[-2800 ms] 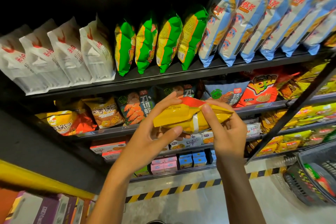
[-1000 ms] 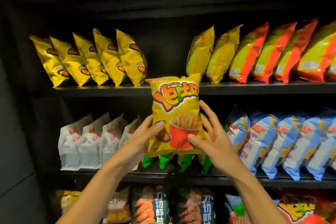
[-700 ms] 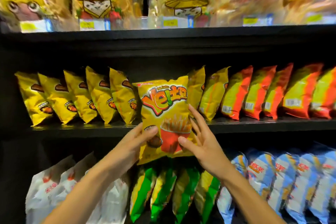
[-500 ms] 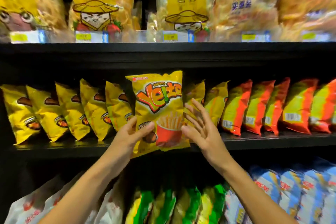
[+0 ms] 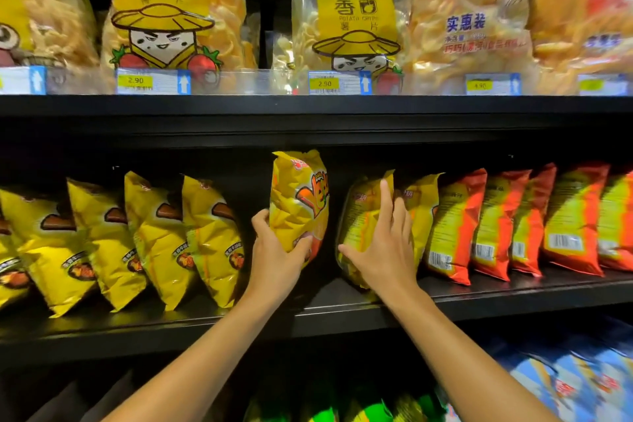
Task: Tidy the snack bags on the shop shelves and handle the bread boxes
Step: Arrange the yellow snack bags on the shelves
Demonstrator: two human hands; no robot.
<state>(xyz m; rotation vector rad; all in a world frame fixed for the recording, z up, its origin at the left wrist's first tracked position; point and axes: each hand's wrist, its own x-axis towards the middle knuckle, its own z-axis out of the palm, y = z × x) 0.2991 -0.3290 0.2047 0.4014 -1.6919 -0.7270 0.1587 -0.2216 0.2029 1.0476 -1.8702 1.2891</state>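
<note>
Yellow fries bag (image 5: 298, 205) upright in the gap at the middle of the black shelf (image 5: 342, 313), turned edge-on, orange lettering facing right, bottom edge hidden behind the hand so contact with the shelf board not readable. Left hand (image 5: 274, 259) curled round its lower part, thumb on the near right face, other fingers wrapped behind the left edge: gripping the bag. Right hand (image 5: 380, 252) spread flat, fingers straight and slightly apart, pressed against the yellow bag on the right (image 5: 359, 226), index finger reaching up near that bag's top edge; nothing clasped. That bag leaning away to the right, against another yellow one behind it. Further right, a row of orange-and-yellow bags (image 5: 507, 223) standing side by side, barcodes showing. Left of the gap, a row of yellow bags with brown print (image 5: 154, 236), all tilted the same way, nearest one just beside the held bag but apart from it. Above, on the upper shelf (image 5: 308, 106), big clear packs of chips (image 5: 346, 10) with yellow labels, price tags (image 5: 152, 80) clipped along the front edge. Below, at the bottom right, blurred blue bags (image 5: 575, 384); at the bottom centre, green-and-yellow bags (image 5: 342, 408), only the tops visible.
</note>
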